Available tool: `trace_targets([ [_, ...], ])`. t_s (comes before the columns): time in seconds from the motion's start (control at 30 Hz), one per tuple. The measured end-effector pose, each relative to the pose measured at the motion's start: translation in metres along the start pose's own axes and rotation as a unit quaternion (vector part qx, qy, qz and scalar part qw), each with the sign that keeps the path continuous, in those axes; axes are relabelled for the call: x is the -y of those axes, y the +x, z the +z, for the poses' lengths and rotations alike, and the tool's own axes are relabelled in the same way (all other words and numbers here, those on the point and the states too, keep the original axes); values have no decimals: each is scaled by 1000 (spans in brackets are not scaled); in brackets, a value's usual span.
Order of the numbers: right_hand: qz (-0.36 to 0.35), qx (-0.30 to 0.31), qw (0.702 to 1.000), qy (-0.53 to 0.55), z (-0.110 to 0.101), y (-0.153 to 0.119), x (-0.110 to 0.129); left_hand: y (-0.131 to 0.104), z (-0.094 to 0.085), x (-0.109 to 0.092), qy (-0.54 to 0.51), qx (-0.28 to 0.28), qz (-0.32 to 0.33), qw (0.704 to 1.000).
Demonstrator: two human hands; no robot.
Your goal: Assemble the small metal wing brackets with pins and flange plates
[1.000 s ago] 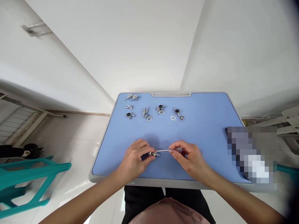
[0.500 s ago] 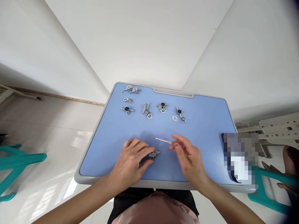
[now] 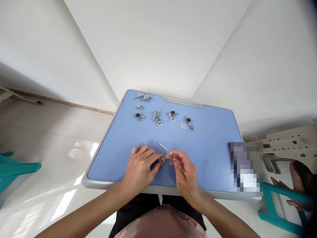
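Note:
Near the front of the blue table, my left hand pinches a small metal valve between thumb and fingers. A screwdriver with a thin metal shaft and a clear handle is in my right hand. Its shaft points up and to the left, above the valve, and most of the handle is hidden by the fingers. My right fingertips are close beside the valve; whether they touch it I cannot tell.
Farther back lie several similar valves, some with round black centres, and loose oval plates. A blurred-out object lies at the right edge. Teal stools stand on both sides, and a person's feet show at right.
My right hand has moved left, bringing the screwdriver close to the valve and tilting its tip more upward. My left hand still holds the valve. The view has shifted slightly.

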State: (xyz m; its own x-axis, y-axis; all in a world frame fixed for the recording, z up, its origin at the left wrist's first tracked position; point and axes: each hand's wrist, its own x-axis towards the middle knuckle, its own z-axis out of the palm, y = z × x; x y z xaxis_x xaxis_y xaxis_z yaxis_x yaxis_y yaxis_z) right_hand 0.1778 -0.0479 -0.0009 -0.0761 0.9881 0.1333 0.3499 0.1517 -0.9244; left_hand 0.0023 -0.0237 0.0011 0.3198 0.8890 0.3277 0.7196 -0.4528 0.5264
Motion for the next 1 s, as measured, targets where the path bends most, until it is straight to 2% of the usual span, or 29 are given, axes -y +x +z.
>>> trace_targets([
  [0.1,-7,-14,1000,14,2,-10,1,-1,2,-1,6,-12,3,1000],
  [0.3,51,-46,996,58,13,-37,6,-3,4,-1,1,-25,5,1000],
  [0.37,51,-47,995,66,12,-40,4,-3,4,0,1,-25,6,1000],
  [0.43,32,-48,997,49,3,-36,1,-2,3,0,6,-23,7,1000],
  [0.5,4,-37,999,-12,-12,-28,-1,-1,2,2,12,-16,9,1000],
  [0.7,-110,58,973,-195,-52,1,3,4,0,7,-7,22,29,999],
  [0.87,-195,122,928,-292,-63,17,14,5,1,12,-40,24,22,999],
  [1.0,-238,146,909,-308,-68,25,23,5,1,12,-61,30,8,998],
])
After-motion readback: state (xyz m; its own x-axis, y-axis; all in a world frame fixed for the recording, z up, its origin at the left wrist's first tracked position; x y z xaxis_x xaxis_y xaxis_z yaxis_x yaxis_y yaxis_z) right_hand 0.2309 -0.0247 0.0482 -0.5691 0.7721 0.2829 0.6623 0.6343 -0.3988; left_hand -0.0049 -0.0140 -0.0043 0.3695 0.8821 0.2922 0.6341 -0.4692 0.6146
